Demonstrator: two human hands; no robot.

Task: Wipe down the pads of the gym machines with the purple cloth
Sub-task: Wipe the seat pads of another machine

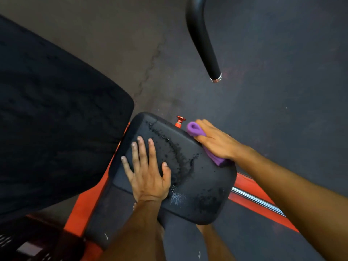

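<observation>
Wiping partly done: the left hand (146, 171) lies flat on the still-wet seat pad (190, 178) while the right hand (216, 141) presses the purple cloth (194, 129) at its far edge, and the large back pad (52, 113) appears still to be wiped.

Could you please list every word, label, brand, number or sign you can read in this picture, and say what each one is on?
None can be read.
The seat pad, the large back pad, the purple cloth, the orange frame and the black handle bar show no lettering.
The pale patch at the bottom left corner is too blurred to tell.
</observation>
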